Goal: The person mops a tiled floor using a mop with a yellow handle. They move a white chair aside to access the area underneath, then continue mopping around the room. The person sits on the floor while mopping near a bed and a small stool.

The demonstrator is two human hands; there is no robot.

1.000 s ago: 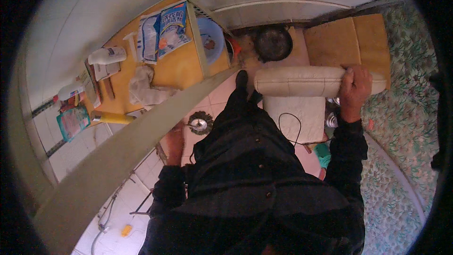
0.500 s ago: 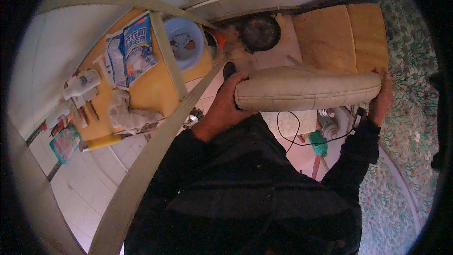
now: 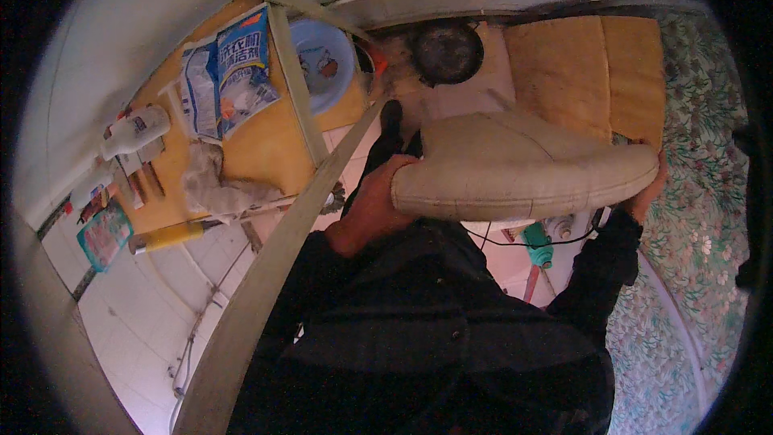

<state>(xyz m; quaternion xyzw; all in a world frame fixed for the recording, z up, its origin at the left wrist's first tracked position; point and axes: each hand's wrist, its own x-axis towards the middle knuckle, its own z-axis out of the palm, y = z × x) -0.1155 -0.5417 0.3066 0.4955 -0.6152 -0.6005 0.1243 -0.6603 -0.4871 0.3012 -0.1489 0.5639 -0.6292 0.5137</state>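
A beige, stitched, leather-like seat cushion (image 3: 515,167) is held out in front of my body, its thick rounded edge towards me and its broad top sloping away. My left hand (image 3: 377,203) grips its left end, with the fingertips hidden beneath it. At the opposite end my right hand (image 3: 651,187) is wrapped around the corner, partly covered by the padding. Below the cushion, a green-handled tool (image 3: 538,246) with a red lower part and a black cable (image 3: 564,240) show near my right forearm.
On the left, a wooden shelf (image 3: 258,141) carries blue-and-white bags (image 3: 245,72), a white bottle (image 3: 137,129), a crumpled cloth (image 3: 209,181) and a yellow-handled tool (image 3: 173,236). A pale frame bar (image 3: 266,298) crosses beside my left arm. Farther off are a blue basin (image 3: 326,64), black pan (image 3: 447,52) and cardboard (image 3: 584,76).
The cushion has tipped, showing more of its broad top, and its near edge has come lower and closer to me. Both hands keep hold. The view has shifted slightly.
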